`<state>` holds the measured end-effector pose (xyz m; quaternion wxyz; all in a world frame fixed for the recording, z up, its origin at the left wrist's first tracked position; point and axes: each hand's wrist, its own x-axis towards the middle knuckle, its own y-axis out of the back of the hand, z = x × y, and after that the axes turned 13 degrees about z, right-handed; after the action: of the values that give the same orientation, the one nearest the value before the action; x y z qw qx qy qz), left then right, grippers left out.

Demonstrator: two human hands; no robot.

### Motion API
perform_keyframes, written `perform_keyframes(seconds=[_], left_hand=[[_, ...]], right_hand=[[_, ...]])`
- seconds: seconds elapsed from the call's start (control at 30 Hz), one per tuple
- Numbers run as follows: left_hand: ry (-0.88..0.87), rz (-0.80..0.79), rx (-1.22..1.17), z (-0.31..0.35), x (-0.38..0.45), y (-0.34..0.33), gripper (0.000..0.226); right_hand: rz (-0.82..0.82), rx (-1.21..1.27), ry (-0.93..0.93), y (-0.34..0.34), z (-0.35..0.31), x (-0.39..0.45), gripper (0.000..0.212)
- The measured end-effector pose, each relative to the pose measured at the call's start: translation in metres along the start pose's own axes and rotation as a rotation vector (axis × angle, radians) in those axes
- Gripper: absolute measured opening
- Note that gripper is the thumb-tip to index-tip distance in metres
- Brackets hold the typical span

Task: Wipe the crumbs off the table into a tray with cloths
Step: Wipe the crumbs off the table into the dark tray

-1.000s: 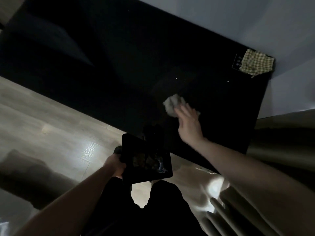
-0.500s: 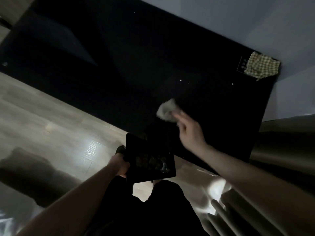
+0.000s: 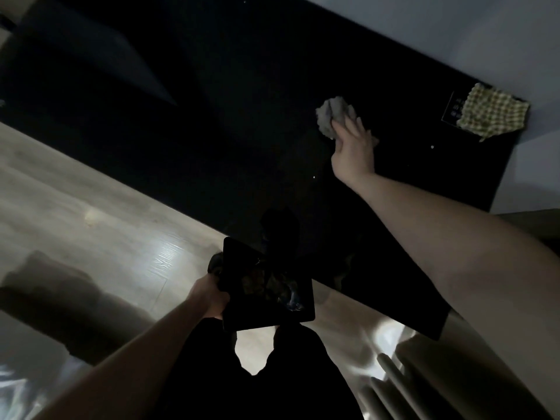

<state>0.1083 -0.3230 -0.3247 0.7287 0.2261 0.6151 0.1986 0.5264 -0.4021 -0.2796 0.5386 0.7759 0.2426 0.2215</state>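
The room is dim. My right hand (image 3: 353,147) presses a crumpled grey cloth (image 3: 330,115) onto the black glossy table (image 3: 242,122), far out towards its right end. Small white crumbs lie near it: one crumb (image 3: 314,177) just left of my wrist, another crumb (image 3: 432,147) to the right. My left hand (image 3: 209,295) grips the left edge of a black square tray (image 3: 266,292), held at the table's near edge above my lap. Dark scraps lie in the tray.
A yellow checked cloth (image 3: 491,115) lies on the table's far right corner, partly over a dark card with white print (image 3: 454,109). Pale wooden floor (image 3: 91,222) lies left of the table. A white wall runs behind, and ribbed pale upholstery (image 3: 409,383) is at lower right.
My right hand has carried the grey cloth away from the near middle of the table, out to the far right. The tray stays in my left hand at the table's edge.
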Motion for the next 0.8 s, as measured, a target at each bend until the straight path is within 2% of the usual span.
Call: perform_keyframes(seconds=[0.13, 0.23, 0.3, 0.37, 0.43, 0.53, 0.6, 0.7, 0.8], left_hand=[[0.009, -0.01, -0.015, 0.008, -0.007, 0.003, 0.035], [0.006, -0.012, -0.026, 0.009, -0.007, 0.002, 0.043], [-0.002, 0.001, -0.03, 0.018, -0.018, 0.007, 0.039], [-0.018, 0.021, -0.008, 0.028, -0.03, 0.012, 0.029], [-0.025, 0.022, 0.022, 0.028, -0.032, 0.014, 0.023], [-0.016, 0.016, 0.038, 0.026, -0.029, 0.016, 0.033], [-0.029, 0.018, 0.08, 0.026, -0.031, 0.02, 0.024], [-0.055, 0.048, 0.099, 0.026, -0.03, 0.021, 0.028], [-0.066, 0.048, 0.123, 0.023, -0.025, 0.019, 0.019]], right_hand=[[-0.062, 0.126, 0.191, 0.009, -0.016, -0.078, 0.062], [-0.246, 0.225, 0.339, 0.015, -0.024, -0.15, 0.069], [-0.362, 0.278, 0.423, 0.017, -0.029, -0.195, 0.068], [-0.46, 0.322, 0.465, 0.021, -0.03, -0.228, 0.069], [-0.51, 0.384, 0.424, 0.028, -0.032, -0.242, 0.068], [-0.432, 0.483, 0.241, 0.041, -0.034, -0.223, 0.053], [-0.307, 0.485, 0.158, 0.044, -0.036, -0.184, 0.055], [-0.14, 0.399, 0.027, 0.037, -0.041, -0.1, 0.051], [-0.05, 0.277, -0.026, 0.022, -0.046, -0.022, 0.05]])
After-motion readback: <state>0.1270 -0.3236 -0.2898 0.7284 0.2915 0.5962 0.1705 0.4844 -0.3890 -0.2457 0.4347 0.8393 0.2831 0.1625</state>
